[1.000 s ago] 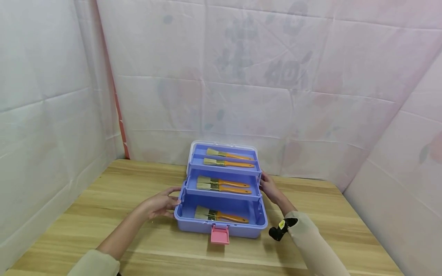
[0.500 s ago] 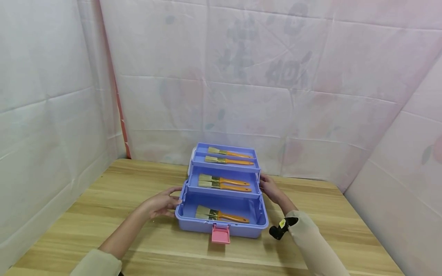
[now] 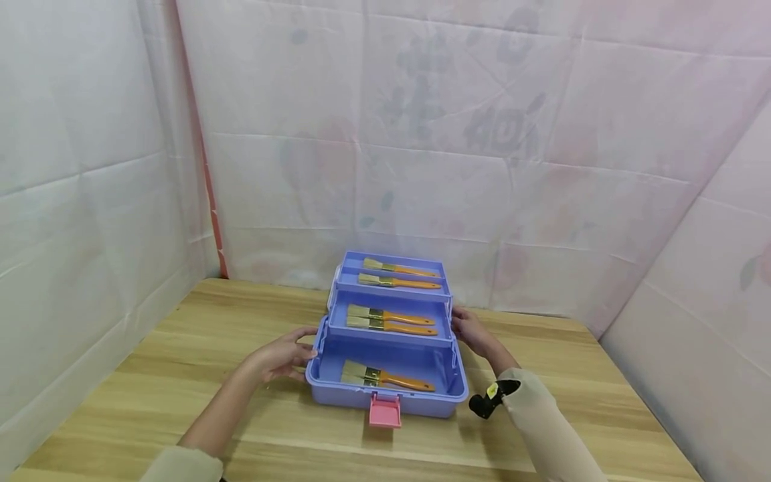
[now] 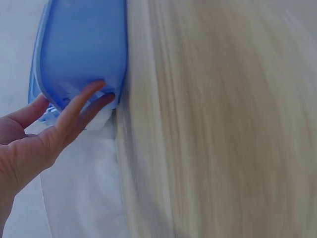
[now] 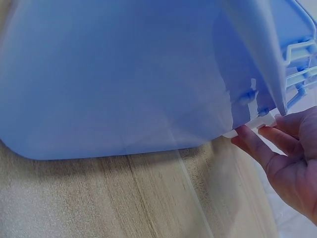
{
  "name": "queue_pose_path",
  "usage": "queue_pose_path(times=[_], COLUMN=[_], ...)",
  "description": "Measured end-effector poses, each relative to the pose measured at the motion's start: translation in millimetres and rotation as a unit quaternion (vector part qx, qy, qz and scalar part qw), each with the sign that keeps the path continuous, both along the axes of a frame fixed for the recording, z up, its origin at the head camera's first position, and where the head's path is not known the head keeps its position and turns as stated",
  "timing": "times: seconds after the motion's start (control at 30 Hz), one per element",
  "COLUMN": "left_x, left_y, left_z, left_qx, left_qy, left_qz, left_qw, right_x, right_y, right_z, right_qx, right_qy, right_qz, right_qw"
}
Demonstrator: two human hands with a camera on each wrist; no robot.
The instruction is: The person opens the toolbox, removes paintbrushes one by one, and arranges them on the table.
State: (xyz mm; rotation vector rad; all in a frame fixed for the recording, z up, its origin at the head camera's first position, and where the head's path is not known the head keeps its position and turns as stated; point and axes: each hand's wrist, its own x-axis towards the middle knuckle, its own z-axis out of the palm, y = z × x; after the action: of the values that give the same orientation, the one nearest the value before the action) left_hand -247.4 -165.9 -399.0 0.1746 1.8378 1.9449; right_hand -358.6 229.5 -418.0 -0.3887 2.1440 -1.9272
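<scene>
A blue-purple tiered toolbox (image 3: 385, 399) stands unfolded on the table, its pink front latch (image 3: 384, 412) hanging down. Its top tray (image 3: 412, 260) bears two paintbrushes with orange handles, and the middle tray (image 3: 385, 299) two more. In the bottom compartment lies a wider paintbrush (image 3: 397, 380); whether a second is under it I cannot tell. My left hand (image 4: 47, 136) holds the toolbox's left side, thumb at the rim and fingers on the outer wall. At the rear right corner, my right hand (image 5: 290, 151) grips near the hinge; the head view partly hides its fingertips.
Wooden table (image 3: 199, 348) extends around the toolbox. Pale sheeting (image 3: 271, 201) forms walls behind it and on both sides, the back one close behind the box. A black strap device (image 3: 490, 399) sits on the right wrist.
The pale lid edge behind the top tray has dropped back and now shows only at the left. The trays have shifted slightly. Both hands keep to the toolbox's sides.
</scene>
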Motion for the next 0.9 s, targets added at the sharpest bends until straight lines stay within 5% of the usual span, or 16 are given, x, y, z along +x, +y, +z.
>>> queue_pose_path(times=[0.9], left_x=[1.0], left_y=[5.4], left_z=[-4.2], left_qx=[-0.024], left_qy=[0.027], left_qz=[0.014], left_qw=[0.9992], right_x=[-0.5], right_y=[2.5], right_z=[1.6], right_qx=[0.034], right_qy=[-0.027], right_qz=[-0.017], right_qw=[0.999])
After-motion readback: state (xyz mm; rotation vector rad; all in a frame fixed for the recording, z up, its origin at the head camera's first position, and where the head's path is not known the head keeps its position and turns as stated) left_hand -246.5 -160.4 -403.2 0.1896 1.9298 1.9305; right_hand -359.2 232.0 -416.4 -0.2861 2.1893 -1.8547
